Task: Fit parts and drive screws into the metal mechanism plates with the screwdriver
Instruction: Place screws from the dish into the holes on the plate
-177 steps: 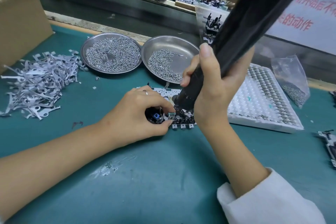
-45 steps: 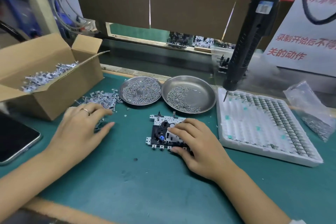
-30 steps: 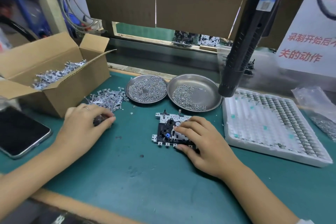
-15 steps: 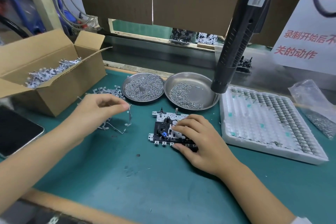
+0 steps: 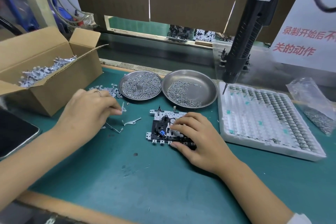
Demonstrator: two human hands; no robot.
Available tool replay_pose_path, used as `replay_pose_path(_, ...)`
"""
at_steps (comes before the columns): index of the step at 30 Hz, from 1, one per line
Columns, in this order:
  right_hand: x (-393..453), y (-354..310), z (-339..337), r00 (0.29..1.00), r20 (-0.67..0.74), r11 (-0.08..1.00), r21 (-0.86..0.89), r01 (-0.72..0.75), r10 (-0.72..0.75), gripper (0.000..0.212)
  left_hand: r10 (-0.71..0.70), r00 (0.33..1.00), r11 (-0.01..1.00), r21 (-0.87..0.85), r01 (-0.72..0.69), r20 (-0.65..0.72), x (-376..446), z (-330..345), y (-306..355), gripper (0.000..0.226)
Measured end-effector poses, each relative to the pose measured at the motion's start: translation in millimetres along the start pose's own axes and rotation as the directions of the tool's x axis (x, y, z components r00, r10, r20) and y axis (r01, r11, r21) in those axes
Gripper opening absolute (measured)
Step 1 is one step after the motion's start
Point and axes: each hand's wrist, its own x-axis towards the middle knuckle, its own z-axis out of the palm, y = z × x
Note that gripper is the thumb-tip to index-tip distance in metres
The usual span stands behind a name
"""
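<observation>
I see the plate (image 5: 168, 127) lying flat near the middle of the green surface (image 5: 163, 187), a pale metal mechanism carrying black parts and a small blue piece. My right hand (image 5: 198, 142) rests on its right half, fingers curled over the top and the thumb against its near edge, so it holds the plate down. My left hand (image 5: 85, 112) sits to the left of the plate, apart from it, and pinches a small metal bracket (image 5: 124, 109) between thumb and fingertips; there is a ring on one finger. Just below those fingers a few loose brackets (image 5: 131, 122) lie on the surface, and more are heaped beyond the hand (image 5: 109, 90) towards the far edge.

Behind the plate stand two round steel dishes side by side: the left dish (image 5: 140, 85) is nearly covered with screws, the right dish (image 5: 190, 89) holds a smaller patch of them. The screwdriver (image 5: 249, 29) hangs above the far right of the surface with no hand on it, its tip over the far left corner of a white foam tray (image 5: 265, 120); the rows in the tray hold small metal parts, I think, though they are too small to tell. A clear bag (image 5: 314, 103) lies beyond the tray at the right edge. At the left edge an open cardboard box (image 5: 49, 71) is full of brackets, and a dark phone (image 5: 14, 132) lies in front of it.
</observation>
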Motion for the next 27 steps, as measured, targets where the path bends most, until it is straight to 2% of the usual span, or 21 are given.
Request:
replay_pose_path(3, 1, -3, -1, 0.999, -0.051, 1.000, 0.028, 0.005, -0.003, 0.032, -0.065, 0.995, 0.941, -0.337, 0.037, -0.072, 1, -1, 11, 0.010)
replay_pose_path(5, 3, -7, -3, 0.988, -0.148, 0.992, 0.126, -0.012, 0.031, 0.030, 0.031, 0.998, 0.877, -0.478, -0.057, -0.062, 4, -2, 26, 0.012)
replay_pose_path(7, 5, -9, -5, 0.963, -0.253, 0.973, 0.229, -0.032, 0.091, 0.032, 0.234, 0.972, 0.833, -0.511, -0.211, -0.020, 8, 2, 42, 0.009)
replay_pose_path(9, 6, -8, -7, 0.946, -0.292, 0.957, 0.285, -0.051, 0.137, 0.032, 0.406, 0.914, 0.814, -0.457, -0.359, 0.006, 15, 10, 53, 0.009)
replay_pose_path(12, 7, -4, -7, 0.946, -0.273, 0.951, 0.296, -0.088, 0.173, 0.025, 0.462, 0.887, 0.806, -0.422, -0.414, 0.012, 27, 25, 62, 0.010)
replay_pose_path(15, 6, 0, -6, 0.935, -0.260, 0.920, 0.367, -0.136, 0.242, 0.021, 0.413, 0.910, 0.747, -0.565, -0.350, -0.018, 31, 39, 66, 0.005)
replay_pose_path(17, 6, 2, -6, 0.919, -0.264, 0.894, 0.417, -0.165, 0.293, 0.021, 0.301, 0.953, 0.664, -0.724, -0.189, 0.027, 28, 46, 67, 0.004)
replay_pose_path(19, 6, 2, -5, 0.893, -0.269, 0.866, 0.451, -0.214, 0.361, 0.023, 0.196, 0.976, 0.586, -0.809, -0.038, 0.096, 23, 51, 66, 0.006)
replay_pose_path(23, 6, 0, -1, 0.890, -0.248, 0.861, 0.444, -0.247, 0.383, 0.029, 0.085, 0.983, 0.517, -0.851, 0.093, 0.160, 19, 58, 65, 0.011)
replay_pose_path(27, 4, 1, 2, 0.914, -0.225, 0.897, 0.372, -0.240, 0.337, 0.024, 0.006, 0.983, 0.554, -0.819, 0.152, 0.186, 14, 61, 64, 0.016)
